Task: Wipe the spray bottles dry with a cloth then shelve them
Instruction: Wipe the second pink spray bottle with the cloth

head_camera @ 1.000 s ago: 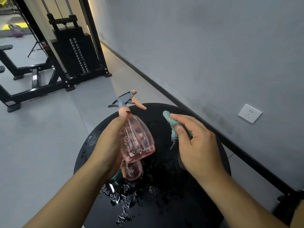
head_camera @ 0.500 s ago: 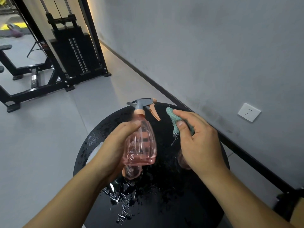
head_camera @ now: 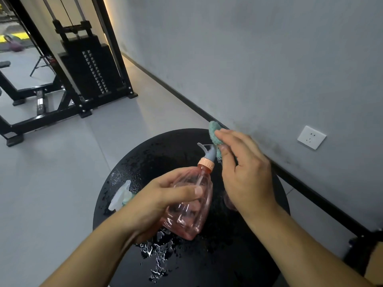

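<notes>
The left hand (head_camera: 157,195) grips the pink bottle (head_camera: 190,204) by its body, tilted above the wet black bench (head_camera: 238,255). The right hand (head_camera: 244,172) pinches a green cloth (head_camera: 213,133) against the bottle's grey sprayer (head_camera: 209,151). The step in hand looks like drying the sprayer. Next the cloth likely must work down the body. A pale second bottle (head_camera: 121,195) lies on the bench, left.

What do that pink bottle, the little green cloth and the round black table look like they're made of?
The pink spray bottle looks like clear tinted plastic: the fingers show through its glossy wall. The green cloth seems a fuzzy fabric, perhaps microfibre, with a soft matted nap. The round black table has a smooth hard top where water beads up; whether painted wood, metal or laminate cannot be told.
</notes>
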Demonstrator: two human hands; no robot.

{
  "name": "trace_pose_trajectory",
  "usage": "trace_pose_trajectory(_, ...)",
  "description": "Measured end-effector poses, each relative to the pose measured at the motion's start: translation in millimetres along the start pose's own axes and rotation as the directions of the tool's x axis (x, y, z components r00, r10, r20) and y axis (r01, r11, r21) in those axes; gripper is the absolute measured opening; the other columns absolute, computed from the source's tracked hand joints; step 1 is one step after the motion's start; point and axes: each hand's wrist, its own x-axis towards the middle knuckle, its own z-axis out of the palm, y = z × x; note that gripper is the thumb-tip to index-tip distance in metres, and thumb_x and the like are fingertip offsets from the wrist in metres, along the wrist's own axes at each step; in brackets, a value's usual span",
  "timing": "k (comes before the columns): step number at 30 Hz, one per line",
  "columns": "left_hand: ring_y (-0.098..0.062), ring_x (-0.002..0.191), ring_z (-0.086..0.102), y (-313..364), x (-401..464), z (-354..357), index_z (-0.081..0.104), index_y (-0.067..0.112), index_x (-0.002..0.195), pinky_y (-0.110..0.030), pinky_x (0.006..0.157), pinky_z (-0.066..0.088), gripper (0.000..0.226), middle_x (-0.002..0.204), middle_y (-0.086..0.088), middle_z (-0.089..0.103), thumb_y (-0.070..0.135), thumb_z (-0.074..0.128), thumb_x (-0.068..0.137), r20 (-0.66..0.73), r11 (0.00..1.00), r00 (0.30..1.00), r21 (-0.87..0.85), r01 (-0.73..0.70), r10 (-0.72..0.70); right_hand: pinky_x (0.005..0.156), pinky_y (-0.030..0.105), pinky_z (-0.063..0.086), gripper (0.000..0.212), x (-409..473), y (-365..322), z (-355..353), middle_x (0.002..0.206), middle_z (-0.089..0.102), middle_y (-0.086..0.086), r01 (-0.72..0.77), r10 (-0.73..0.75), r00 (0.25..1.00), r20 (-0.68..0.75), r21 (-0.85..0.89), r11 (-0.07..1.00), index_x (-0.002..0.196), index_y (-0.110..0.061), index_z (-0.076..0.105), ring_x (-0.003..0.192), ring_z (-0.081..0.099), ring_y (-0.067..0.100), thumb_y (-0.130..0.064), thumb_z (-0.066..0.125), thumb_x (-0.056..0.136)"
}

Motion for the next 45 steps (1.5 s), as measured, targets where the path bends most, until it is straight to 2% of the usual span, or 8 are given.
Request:
trace_pose_trajectory(4, -0.041, 0.102, 0.069, 0, 0, -1, 0.075, 0.022, 0.127, -0.061, 0.097, 0.054, 0.049, 0.119, -0.020, 0.074, 0.020, 0.080, 0.078, 0.002, 1.000, 1.000, -0.023, -0.001, 0.001, 0.104, 0.020, 0.047, 0.030, -4, 2, 3, 0.133, 0.062, -0.002, -0.024, 0.030, 0.987, 0.156, -0.037, 0.999, 0.128, -0.013, 0.067, 0.123, 0.057, 0.008, -0.009, 0.058, 0.099)
trace_pose_trajectory(8, -0.039, 0.096, 0.070, -1, 0, -3, 0.074, 0.019, 0.128, -0.049, 0.085, 0.059, 0.048, 0.114, -0.022, 0.073, 0.019, 0.079, 0.081, 0.001, 0.999, 1.000, -0.050, 0.010, -0.010, 0.110, 0.012, 0.035, 0.039, -1, -1, -1, 0.147, 0.052, -0.010, -0.099, 0.126, 0.919, 0.374, -0.091, 0.991, 0.140, -0.023, 0.058, 0.135, 0.045, 0.001, -0.016, 0.052, 0.102)
trace_pose_trajectory(15, -0.040, 0.097, 0.070, -2, 0, -2, 0.076, 0.022, 0.126, -0.049, 0.084, 0.058, 0.046, 0.124, -0.027, 0.073, 0.021, 0.079, 0.080, -0.028, 0.998, 0.999, -0.059, 0.020, -0.022, 0.115, 0.022, 0.036, 0.046, -10, -7, 3, 0.144, 0.055, -0.012, -0.012, 0.055, 0.886, 0.460, -0.095, 0.995, 0.140, -0.025, 0.058, 0.135, 0.045, -0.002, -0.006, 0.056, 0.098)
trace_pose_trajectory(21, -0.040, 0.094, 0.068, -1, 1, -4, 0.076, 0.023, 0.125, -0.052, 0.085, 0.056, 0.047, 0.113, -0.021, 0.074, 0.020, 0.080, 0.078, -0.034, 0.999, 0.999, -0.032, 0.015, -0.016, 0.112, 0.029, 0.042, 0.054, -5, 3, -1, 0.142, 0.058, -0.005, -0.057, 0.109, 0.924, 0.366, -0.152, 0.987, 0.137, -0.019, 0.061, 0.133, 0.050, 0.005, 0.006, 0.061, 0.090)
trace_pose_trajectory(25, -0.042, 0.097, 0.070, -2, -1, -5, 0.077, 0.025, 0.125, -0.054, 0.087, 0.058, 0.048, 0.123, -0.027, 0.073, 0.019, 0.081, 0.078, -0.042, 1.000, 0.999, -0.011, 0.019, -0.019, 0.116, 0.026, 0.036, 0.055, -13, -5, 3, 0.147, 0.052, -0.012, 0.002, 0.055, 0.877, 0.478, -0.118, 0.993, 0.142, -0.026, 0.055, 0.138, 0.042, -0.002, 0.001, 0.058, 0.095)
trace_pose_trajectory(30, -0.038, 0.092, 0.070, 1, -1, -8, 0.078, 0.026, 0.123, -0.047, 0.080, 0.059, 0.048, 0.114, -0.024, 0.075, 0.019, 0.081, 0.076, -0.056, 1.000, 0.998, -0.011, -0.001, 0.001, 0.112, 0.028, 0.042, 0.056, -8, 4, 1, 0.144, 0.055, -0.008, -0.058, 0.111, 0.919, 0.379, -0.151, 0.987, 0.140, -0.022, 0.058, 0.135, 0.046, 0.001, 0.005, 0.061, 0.091)
trace_pose_trajectory(37, -0.043, 0.103, 0.074, -1, 2, -9, 0.076, 0.027, 0.127, -0.056, 0.089, 0.059, 0.050, 0.121, -0.019, 0.076, 0.019, 0.081, 0.078, -0.063, 0.999, 0.998, 0.020, -0.029, 0.030, 0.115, 0.025, 0.036, 0.056, -10, 1, 5, 0.147, 0.052, -0.010, 0.014, 0.041, 0.909, 0.415, -0.129, 0.992, 0.143, -0.023, 0.055, 0.138, 0.042, -0.001, 0.003, 0.059, 0.093)
trace_pose_trajectory(45, -0.036, 0.098, 0.074, -1, 1, -8, 0.075, 0.026, 0.128, -0.049, 0.082, 0.061, 0.050, 0.121, -0.019, 0.076, 0.019, 0.079, 0.079, -0.035, 1.000, 0.999, -0.004, -0.029, 0.029, 0.117, 0.024, 0.031, 0.060, -16, 1, 8, 0.150, 0.048, -0.005, 0.092, -0.016, 0.900, 0.435, -0.153, 0.984, 0.146, -0.018, 0.050, 0.142, 0.038, 0.004, 0.006, 0.059, 0.092)
